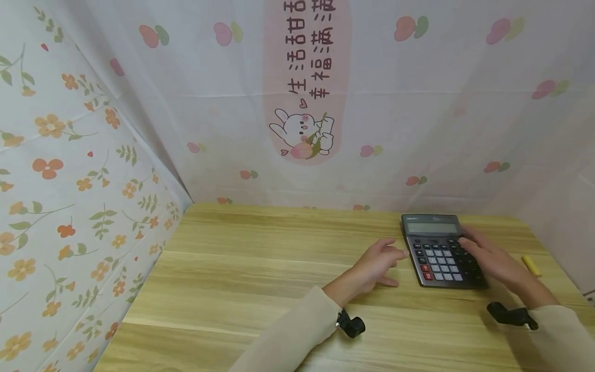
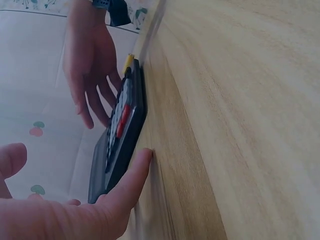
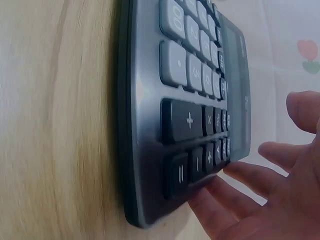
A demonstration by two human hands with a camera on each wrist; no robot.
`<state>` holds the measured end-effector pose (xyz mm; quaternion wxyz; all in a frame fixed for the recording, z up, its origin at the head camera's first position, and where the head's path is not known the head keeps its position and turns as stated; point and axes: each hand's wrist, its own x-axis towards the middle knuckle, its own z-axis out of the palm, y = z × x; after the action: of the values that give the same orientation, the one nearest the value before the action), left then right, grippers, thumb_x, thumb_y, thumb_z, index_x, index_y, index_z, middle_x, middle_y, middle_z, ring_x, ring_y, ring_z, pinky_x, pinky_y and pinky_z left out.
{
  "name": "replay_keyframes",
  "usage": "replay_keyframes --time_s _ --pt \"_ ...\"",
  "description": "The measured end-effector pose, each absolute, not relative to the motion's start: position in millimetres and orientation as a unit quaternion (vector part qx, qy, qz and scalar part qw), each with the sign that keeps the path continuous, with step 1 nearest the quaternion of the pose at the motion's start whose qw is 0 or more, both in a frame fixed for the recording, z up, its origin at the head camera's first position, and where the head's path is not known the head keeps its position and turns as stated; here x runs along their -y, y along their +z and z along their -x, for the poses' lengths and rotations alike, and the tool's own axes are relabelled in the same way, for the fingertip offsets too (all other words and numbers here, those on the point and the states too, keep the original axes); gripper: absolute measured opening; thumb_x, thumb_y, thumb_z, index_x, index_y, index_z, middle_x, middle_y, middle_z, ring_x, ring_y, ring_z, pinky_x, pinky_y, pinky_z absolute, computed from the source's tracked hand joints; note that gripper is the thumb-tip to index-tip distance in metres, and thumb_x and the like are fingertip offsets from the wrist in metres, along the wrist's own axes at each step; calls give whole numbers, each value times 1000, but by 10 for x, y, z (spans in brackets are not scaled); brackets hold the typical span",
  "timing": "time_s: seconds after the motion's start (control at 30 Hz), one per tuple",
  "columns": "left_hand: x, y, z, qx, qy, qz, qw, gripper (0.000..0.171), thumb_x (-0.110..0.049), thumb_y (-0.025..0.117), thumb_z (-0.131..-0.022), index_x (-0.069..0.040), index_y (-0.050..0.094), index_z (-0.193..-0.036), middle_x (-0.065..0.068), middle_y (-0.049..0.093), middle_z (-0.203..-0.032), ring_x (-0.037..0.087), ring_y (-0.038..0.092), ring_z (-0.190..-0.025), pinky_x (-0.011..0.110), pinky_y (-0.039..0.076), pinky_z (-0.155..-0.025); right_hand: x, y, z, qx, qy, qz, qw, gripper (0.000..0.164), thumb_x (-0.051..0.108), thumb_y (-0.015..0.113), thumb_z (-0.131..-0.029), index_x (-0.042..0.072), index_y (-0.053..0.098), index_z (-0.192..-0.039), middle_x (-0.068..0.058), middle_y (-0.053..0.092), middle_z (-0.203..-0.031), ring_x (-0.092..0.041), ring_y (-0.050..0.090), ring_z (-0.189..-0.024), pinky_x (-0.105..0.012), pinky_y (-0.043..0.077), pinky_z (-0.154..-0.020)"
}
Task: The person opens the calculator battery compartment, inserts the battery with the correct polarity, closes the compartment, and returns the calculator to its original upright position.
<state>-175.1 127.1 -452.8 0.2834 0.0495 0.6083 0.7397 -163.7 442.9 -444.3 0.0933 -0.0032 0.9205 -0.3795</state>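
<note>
A dark grey desk calculator lies face up on the wooden table, with pale number keys, black side keys and two red keys. Just left of its left edge is my left hand, fingers loosely spread and holding nothing. At the opposite side, my right hand reaches along the right edge, with the thumb over the keys near the display. The right wrist view shows the calculator's plus and equals keys close up, and the right hand's fingers extended by its edge. Whether they touch it, I cannot tell.
A small yellow stick lies on the table to the right of the right hand. White patterned cloth hangs along the back edge, and floral cloth covers the left side. Black cameras are strapped to both wrists.
</note>
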Motion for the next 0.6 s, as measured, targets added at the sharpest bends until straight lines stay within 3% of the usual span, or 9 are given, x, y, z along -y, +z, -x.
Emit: replay_keyframes --time_s 0.1,0.23,0.33,0.4,0.47,0.6 --pt "-1271 -4520 1754 -613 737 -47 282 65 -22 73 -105 -8 49 -163 7 61 -145 41 59 -138 64 62 -91 -4372 -4432 1654 -920 -381 8 96 79 41 31 -122 -15 1 -168 -52 5 -166 -75 6 -151 -88 12 -114" --pt "-1253 -4511 1761 -617 736 -39 278 66 -20 73 -104 -7 47 -164 8 61 -144 41 59 -137 64 62 -90 -4295 -4422 1671 -918 -382 20 106 77 39 30 -122 -16 3 -168 -52 10 -165 -75 20 -148 -82 30 -113" --pt "-1228 -4511 1771 -617 736 -36 277 66 -19 74 -104 -7 48 -163 8 61 -143 41 60 -136 65 62 -90 -4240 -4412 1675 -916 -384 31 113 75 38 31 -123 -16 4 -168 -52 15 -165 -72 30 -145 -56 55 -105" --pt "-1209 -4514 1780 -618 735 -36 277 65 -18 73 -104 -6 48 -163 9 60 -144 41 60 -135 65 62 -90 -4208 -4407 1670 -912 -391 37 115 75 37 32 -123 -16 6 -168 -51 16 -165 -71 32 -145 -36 58 -97" --pt "-1189 -4520 1787 -620 733 -35 277 65 -18 73 -103 -7 48 -162 10 60 -144 42 60 -134 64 62 -89 -4183 -4409 1664 -907 -402 43 115 74 37 33 -123 -15 8 -169 -50 17 -166 -70 33 -145 -21 53 -88" --pt "-1139 -4537 1804 -621 731 -34 280 64 -18 74 -103 -7 49 -161 11 60 -142 39 62 -129 62 64 -84 -4122 -4403 1650 -901 -415 46 115 72 36 32 -123 -15 8 -169 -51 19 -164 -69 39 -141 -29 57 -90"
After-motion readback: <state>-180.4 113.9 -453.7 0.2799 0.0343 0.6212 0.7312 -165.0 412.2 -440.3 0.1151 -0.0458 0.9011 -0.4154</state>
